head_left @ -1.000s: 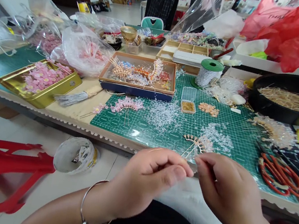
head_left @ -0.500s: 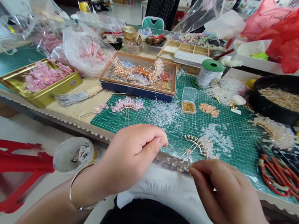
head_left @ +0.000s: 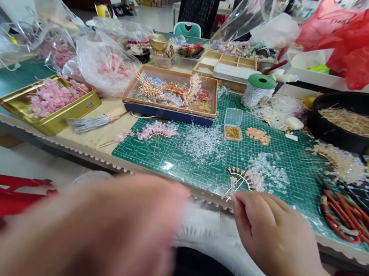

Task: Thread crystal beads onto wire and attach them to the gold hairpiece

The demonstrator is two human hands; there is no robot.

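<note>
The right hand [head_left: 273, 232] holds its fingers [head_left: 242, 205] together, with a gold wire fan [head_left: 241, 179] at eleven o'clock; the left hand [head_left: 89, 230] is blurred, so its fingers I cannot tell.

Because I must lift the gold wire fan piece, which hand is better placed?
Probably the right hand: its fingertips are at the gold wire fan piece; the blurred left hand is farther away.

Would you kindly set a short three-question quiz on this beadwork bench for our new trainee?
1. Which hand is nearest the gold wire fan piece on the green cutting mat: the left hand or the right hand?
2. True or false: the spool of silver wire stands upright.
3. Fill in the blank: the gold tin holds ___ flowers.

Key: 1. right hand; 2. true; 3. pink.
</note>
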